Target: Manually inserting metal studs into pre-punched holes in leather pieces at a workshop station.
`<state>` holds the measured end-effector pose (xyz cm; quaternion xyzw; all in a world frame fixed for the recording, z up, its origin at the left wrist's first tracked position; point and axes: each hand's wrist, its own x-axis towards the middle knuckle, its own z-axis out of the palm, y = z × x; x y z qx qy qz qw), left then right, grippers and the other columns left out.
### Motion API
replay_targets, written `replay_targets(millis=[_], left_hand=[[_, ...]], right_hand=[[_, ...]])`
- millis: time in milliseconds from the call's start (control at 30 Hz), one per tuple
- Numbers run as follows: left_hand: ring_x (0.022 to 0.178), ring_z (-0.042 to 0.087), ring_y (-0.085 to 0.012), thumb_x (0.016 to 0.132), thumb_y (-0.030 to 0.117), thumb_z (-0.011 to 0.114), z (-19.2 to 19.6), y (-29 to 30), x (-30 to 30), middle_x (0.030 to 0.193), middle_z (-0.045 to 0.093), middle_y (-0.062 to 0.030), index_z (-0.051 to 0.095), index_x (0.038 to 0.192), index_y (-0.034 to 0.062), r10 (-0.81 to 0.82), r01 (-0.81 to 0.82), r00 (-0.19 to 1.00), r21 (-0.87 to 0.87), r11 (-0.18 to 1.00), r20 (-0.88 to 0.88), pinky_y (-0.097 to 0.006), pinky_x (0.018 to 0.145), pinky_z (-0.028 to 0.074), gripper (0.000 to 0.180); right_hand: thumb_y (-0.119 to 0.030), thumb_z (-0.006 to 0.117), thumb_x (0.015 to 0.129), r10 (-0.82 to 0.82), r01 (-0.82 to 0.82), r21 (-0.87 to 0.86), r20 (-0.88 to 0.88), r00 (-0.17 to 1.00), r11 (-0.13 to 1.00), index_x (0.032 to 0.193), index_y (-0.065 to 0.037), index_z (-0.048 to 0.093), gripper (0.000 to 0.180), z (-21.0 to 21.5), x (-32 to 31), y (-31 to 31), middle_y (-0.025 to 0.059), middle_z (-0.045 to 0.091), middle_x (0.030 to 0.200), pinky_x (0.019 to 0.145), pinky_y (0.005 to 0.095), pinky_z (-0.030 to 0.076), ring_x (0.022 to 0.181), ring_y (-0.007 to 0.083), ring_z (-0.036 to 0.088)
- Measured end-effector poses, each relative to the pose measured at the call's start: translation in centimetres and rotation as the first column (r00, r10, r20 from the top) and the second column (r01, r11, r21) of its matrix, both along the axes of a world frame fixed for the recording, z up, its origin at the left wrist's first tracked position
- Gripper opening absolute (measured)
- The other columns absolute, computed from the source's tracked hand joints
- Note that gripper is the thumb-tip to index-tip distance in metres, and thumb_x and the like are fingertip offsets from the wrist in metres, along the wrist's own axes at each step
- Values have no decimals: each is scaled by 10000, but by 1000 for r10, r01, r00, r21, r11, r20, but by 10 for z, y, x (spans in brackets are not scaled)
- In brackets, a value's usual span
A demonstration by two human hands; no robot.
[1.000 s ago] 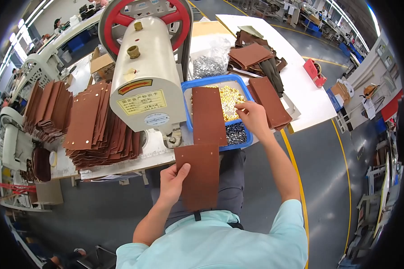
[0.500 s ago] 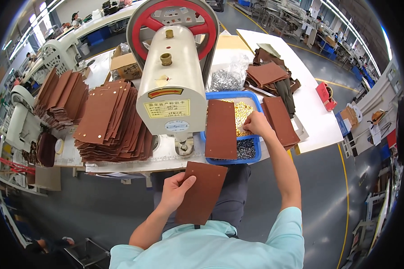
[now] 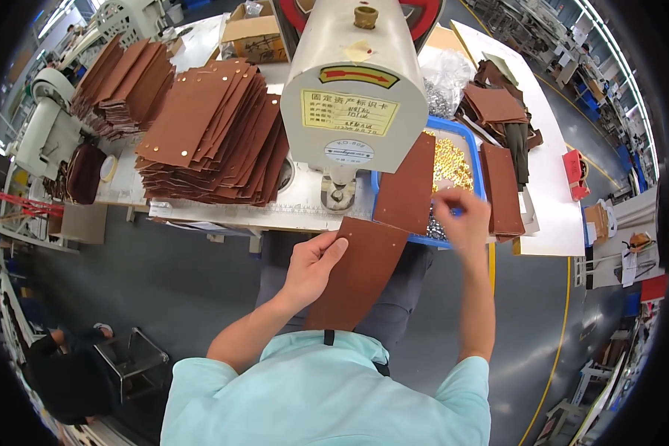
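Observation:
My left hand [image 3: 316,269] grips a brown leather panel [image 3: 358,279] by its left edge, thumb on top, in front of the table and over my lap. Small holes or dots show near the panel's far corners. My right hand [image 3: 464,221] hovers above the near part of a blue tray [image 3: 479,160], fingers pinched together; whatever is between them is too small to make out. Gold-coloured metal fasteners [image 3: 453,165] fill the tray's far part, with silvery ones nearer. A second brown panel [image 3: 410,184] lies across the tray's left side.
A white press machine [image 3: 353,97] with a red wheel stands over the table, its metal die [image 3: 340,193] near the front edge. Tall stacks of brown panels [image 3: 201,126] sit at left. More panels [image 3: 502,189] and dark pieces lie at right, beside a red box [image 3: 575,175].
My right hand has drawn back from the gold fasteners toward the tray's near end. The panel in my left hand is now closer to the table edge and die. The head view has shifted.

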<state>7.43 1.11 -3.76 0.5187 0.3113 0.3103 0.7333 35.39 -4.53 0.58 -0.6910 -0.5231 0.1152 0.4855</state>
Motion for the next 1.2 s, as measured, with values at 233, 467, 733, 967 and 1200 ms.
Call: replay_targets(millis=[233, 467, 733, 967, 1200], left_hand=[[985, 634, -76, 1059, 151, 581, 7, -14, 10, 1122, 724, -38, 653, 1302, -13, -56, 59, 995, -38, 998, 85, -246, 890, 520, 302], [1100, 641, -116, 1036, 121, 594, 7, -14, 8, 1225, 721, -69, 641, 1348, 10, -125, 125, 992, 94, 988, -12, -277, 978, 502, 335], [995, 693, -121, 991, 148, 659, 12, -17, 3, 1141, 758, -84, 681, 1305, 48, -115, 150, 976, 190, 970, -186, -275, 907, 541, 331], [870, 720, -124, 940, 134, 725, 15, -12, 3, 1008, 781, -102, 753, 1155, 38, -203, 311, 918, 301, 901, -340, -266, 802, 564, 237], [717, 720, -230, 895, 150, 769, 3, -19, 5, 906, 768, -95, 771, 1088, 64, -111, 249, 959, 588, 770, -262, -304, 651, 561, 211]], right_hand=[[10, 757, 847, 293, -302, 63, 120, 949, 951, 935, -27, 733, 99, 2, -90, -29, 83, 704, 951, 627, 283, 552, 736, 173, 680], [1, 788, 823, 298, -298, -10, 83, 951, 954, 930, -42, 730, 129, -6, -88, -33, 80, 659, 944, 632, 297, 546, 782, 195, 662], [-17, 824, 758, 142, -161, 93, 186, 972, 982, 895, -49, 705, 184, -12, -100, -34, 101, 676, 979, 731, 361, 549, 843, 258, 658], [-30, 843, 745, 292, -306, 85, 142, 946, 948, 865, -60, 717, 176, -24, -79, -55, 77, 729, 849, 681, 343, 559, 785, 246, 691], [-82, 743, 855, -116, 152, -242, 156, 981, 958, 1039, -45, 762, 188, -63, 21, -42, 141, 725, 903, 702, 378, 548, 768, 285, 702]])
